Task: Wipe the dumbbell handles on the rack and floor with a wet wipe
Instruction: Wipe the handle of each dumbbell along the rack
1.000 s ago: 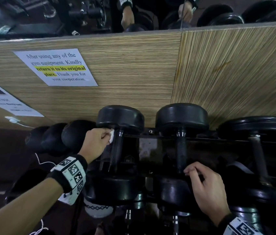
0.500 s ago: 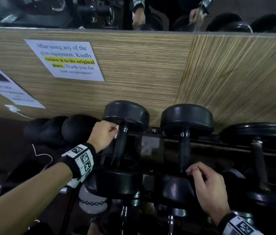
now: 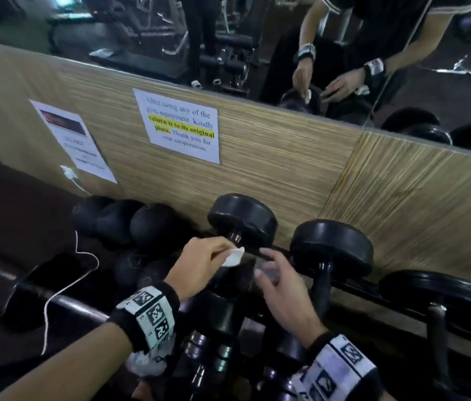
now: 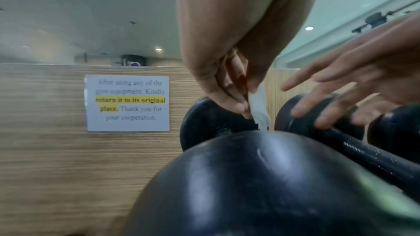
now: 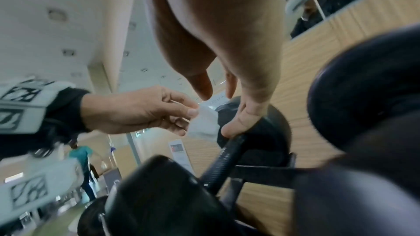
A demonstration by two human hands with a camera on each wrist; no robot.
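Note:
Black dumbbells lie side by side on the rack (image 3: 352,287). Over the leftmost dumbbell (image 3: 243,218), near the far end of its handle, my left hand (image 3: 222,254) pinches a small white wet wipe (image 3: 232,257) between thumb and fingertips. The left wrist view shows the wipe (image 4: 258,110) hanging from those fingers (image 4: 236,107). My right hand (image 3: 266,264) hovers just right of the wipe, fingers spread and holding nothing. In the right wrist view one of its fingertips (image 5: 232,128) lies at the knurled handle (image 5: 222,161), next to the wipe (image 5: 203,125). The second dumbbell (image 3: 332,250) sits to the right.
A wood-panelled wall (image 3: 286,175) with paper notices (image 3: 182,125) stands right behind the rack, a mirror above it. Round black weights (image 3: 130,221) lie on the floor at left. A phone (image 3: 46,273) on a white cable (image 3: 63,293) rests beside a bar.
My left hand lifted the wipe off the leftmost dumbbell's handle. My right hand left the second dumbbell's near head and moved up and left toward the wipe.

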